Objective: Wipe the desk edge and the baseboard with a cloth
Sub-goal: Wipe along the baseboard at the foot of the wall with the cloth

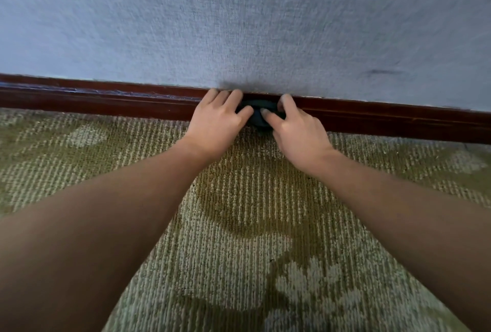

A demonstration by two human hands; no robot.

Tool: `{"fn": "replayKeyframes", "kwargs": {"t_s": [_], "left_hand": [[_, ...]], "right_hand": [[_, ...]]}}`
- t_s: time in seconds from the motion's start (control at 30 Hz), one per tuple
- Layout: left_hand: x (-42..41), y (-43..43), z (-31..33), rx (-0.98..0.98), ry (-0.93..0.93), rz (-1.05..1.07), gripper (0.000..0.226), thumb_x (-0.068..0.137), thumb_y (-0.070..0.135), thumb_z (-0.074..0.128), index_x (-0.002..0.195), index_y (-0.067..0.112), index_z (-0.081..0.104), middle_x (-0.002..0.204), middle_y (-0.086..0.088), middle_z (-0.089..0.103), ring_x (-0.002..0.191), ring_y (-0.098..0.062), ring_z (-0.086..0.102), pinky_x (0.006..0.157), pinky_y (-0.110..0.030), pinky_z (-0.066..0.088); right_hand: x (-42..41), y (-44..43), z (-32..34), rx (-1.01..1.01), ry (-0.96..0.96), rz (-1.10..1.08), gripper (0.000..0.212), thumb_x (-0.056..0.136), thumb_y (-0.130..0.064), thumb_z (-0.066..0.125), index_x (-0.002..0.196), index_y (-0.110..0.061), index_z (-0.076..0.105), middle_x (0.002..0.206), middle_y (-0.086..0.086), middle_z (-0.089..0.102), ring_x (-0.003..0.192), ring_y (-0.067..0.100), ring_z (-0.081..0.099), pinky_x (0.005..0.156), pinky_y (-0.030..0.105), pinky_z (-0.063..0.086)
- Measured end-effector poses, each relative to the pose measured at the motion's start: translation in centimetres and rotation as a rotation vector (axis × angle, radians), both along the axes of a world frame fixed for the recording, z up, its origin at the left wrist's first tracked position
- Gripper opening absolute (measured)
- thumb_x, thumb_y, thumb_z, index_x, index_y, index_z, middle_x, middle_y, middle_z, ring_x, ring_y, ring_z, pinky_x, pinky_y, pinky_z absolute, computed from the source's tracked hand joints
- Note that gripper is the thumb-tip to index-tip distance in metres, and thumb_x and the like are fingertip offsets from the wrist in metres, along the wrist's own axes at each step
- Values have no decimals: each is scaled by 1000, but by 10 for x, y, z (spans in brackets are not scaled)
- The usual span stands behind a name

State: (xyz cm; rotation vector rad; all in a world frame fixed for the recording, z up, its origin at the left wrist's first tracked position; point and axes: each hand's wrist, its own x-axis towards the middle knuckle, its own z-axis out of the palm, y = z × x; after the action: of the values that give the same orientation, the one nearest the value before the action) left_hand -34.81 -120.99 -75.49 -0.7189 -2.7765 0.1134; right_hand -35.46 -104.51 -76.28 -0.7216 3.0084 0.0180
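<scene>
Baseboard: dark red-brown wooden strip crossing the whole view, dropping a little toward the right, with the blue-grey textured wall above it and the olive and cream patterned carpet below it. Pale scratches run along its upper part on the left.
Left forearm: bare, reaching from the lower left corner up toward the middle of the strip.
Right forearm: bare, reaching in from the lower right edge to the same spot.
Left hand: back facing me, fingers laid up over the top edge of the strip, thumb pressed onto the left end of the cloth, so I grip that end between thumb and fingers.
Right hand: just beside the left one, forefinger hooked over the top of the cloth and thumb on its front, pinching the right end.
Cloth: dark, bunched into a small wad, held flat against the face of the strip between my 2 hands and hanging down to where wood meets carpet.
Scuff: short dark mark on the wall, well to the right of my hands, above the strip.
</scene>
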Motion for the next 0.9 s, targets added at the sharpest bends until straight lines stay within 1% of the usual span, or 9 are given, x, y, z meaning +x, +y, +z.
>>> {"fn": "replayKeyframes", "kwargs": {"t_s": [0.1,0.23,0.37,0.53,0.6,0.7,0.77,0.83,0.9], "left_hand": [[1,-1,-5,-26,-2,-26,21,57,-8,70,75,1,66,73,-19,63,59,-29,60,62,-32,49],[1,0,-15,-80,-11,-8,22,55,1,77,75,9,71,70,-10,64,55,-25,60,64,-28,48],[-2,0,-19,-106,-12,7,23,54,4,77,74,13,71,69,-6,63,53,-23,59,66,-25,47],[0,0,-26,-101,-57,58,17,60,2,72,74,12,71,72,-8,65,56,-25,61,69,-29,49],[2,-1,-27,-91,-92,77,20,65,1,68,84,9,70,80,-11,64,64,-27,61,73,-32,46],[3,-5,-30,-117,-160,119,29,76,3,59,104,10,61,100,-12,59,82,-30,58,79,-37,40],[5,-7,-25,-119,-151,122,29,74,3,61,103,9,62,99,-13,59,84,-32,57,77,-37,41],[7,-9,-19,-156,-100,77,26,64,3,71,89,8,69,84,-14,63,76,-33,59,70,-35,47],[9,-13,-15,-164,-56,45,24,57,4,78,79,8,71,78,-13,64,72,-33,59,67,-34,49]], "right_hand": [[2,1,-3,25,-12,15,52,91,-9,51,140,-18,33,126,13,33,95,26,54,65,32,40],[0,-2,-6,98,-26,50,52,92,-8,49,140,-16,32,127,15,33,91,27,55,69,34,42],[-3,-2,-7,152,-30,63,51,90,-8,48,139,-15,33,131,16,32,79,27,59,62,33,32],[-3,-12,-12,120,-120,4,49,88,-3,48,135,-16,40,131,15,31,75,31,60,56,34,35],[-5,-13,-11,105,-136,-5,49,88,-3,49,134,-17,42,130,15,32,77,32,60,56,34,36],[-4,-11,-10,95,-128,10,48,89,-4,50,134,-19,42,127,15,33,80,30,58,58,35,39],[-2,-12,-9,91,-94,36,45,91,-7,49,134,-19,41,125,14,35,90,30,55,64,36,40],[0,-12,-9,102,-51,85,45,92,-10,48,135,-19,40,124,14,38,107,31,46,80,37,41],[3,-11,-7,99,-12,132,44,92,-12,47,135,-19,40,123,13,41,114,29,38,92,37,36]]}}
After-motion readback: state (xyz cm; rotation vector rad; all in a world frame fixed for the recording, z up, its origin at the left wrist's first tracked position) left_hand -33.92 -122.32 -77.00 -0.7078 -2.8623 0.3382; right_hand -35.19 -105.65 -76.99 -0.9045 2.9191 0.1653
